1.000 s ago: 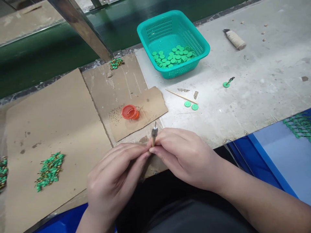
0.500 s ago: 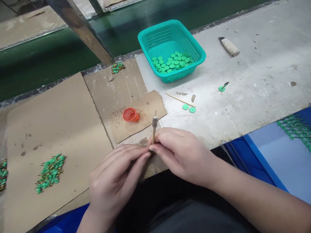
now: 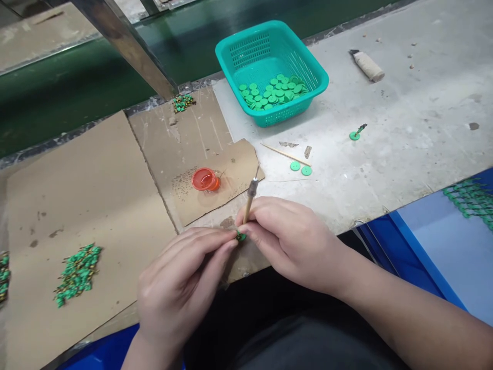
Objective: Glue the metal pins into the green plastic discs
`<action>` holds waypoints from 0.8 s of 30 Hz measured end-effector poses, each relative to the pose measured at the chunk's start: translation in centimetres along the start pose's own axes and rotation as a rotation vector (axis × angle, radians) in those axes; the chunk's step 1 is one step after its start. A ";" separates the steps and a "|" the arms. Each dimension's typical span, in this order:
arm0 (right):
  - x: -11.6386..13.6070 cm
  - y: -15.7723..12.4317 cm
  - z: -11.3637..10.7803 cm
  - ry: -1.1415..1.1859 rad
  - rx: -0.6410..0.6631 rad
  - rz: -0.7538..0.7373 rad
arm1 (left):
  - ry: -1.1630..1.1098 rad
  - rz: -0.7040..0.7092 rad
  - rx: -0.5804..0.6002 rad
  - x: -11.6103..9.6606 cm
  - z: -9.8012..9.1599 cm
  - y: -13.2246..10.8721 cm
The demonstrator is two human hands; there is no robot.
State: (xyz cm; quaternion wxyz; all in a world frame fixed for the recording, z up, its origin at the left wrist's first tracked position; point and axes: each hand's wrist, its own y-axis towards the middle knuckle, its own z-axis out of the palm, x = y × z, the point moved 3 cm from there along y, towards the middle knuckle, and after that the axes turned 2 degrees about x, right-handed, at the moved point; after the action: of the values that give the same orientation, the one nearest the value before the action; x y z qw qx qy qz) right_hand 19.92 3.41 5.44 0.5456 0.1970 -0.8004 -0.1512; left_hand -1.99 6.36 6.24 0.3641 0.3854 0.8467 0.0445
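Note:
My left hand and my right hand meet at the fingertips over the cardboard. Between them shows a small green piece, likely a button, mostly hidden by my fingers. My left fingertips pinch it. My right fingers grip a thin wooden stick with a metal collar and needle tip, which stands tilted up and to the right. An orange-red plastic cap sits on the cardboard scrap just beyond my hands.
A teal plastic basket holds several green buttons. Loose buttons, a wooden skewer and a threaded button lie on the grey bench. Cardboard sheets carry heaps of green pieces. More lie on a blue-edged tray.
The stick now leans to the right and sits higher, and the green piece has come into view at my fingertips. The camera view has shifted slightly.

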 end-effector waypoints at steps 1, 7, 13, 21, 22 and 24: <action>0.0 0.0 0.0 0.002 -0.002 -0.009 | 0.003 0.004 -0.003 0.0 0.0 0.0; -0.1 -0.2 0.3 -0.008 0.023 -0.021 | 0.005 0.012 0.010 -0.1 0.1 0.2; 0.0 -0.2 0.7 -0.036 0.006 -0.075 | 0.022 0.012 -0.005 -0.2 0.0 0.4; 0.4 -0.1 0.8 -0.063 0.090 -0.054 | 0.107 -0.013 -0.057 -0.1 0.0 0.1; 0.3 0.0 0.9 -0.059 0.092 -0.054 | 0.098 -0.006 -0.052 -0.1 0.0 0.1; 0.2 -0.1 0.8 -0.037 0.063 -0.037 | 0.057 -0.004 -0.033 0.0 0.1 0.1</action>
State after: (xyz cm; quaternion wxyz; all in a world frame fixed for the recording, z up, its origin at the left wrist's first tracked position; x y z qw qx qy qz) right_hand 19.14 3.27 5.33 0.5215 0.2260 -0.8109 -0.1395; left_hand -1.89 6.45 6.21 0.3463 0.3764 0.8565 0.0686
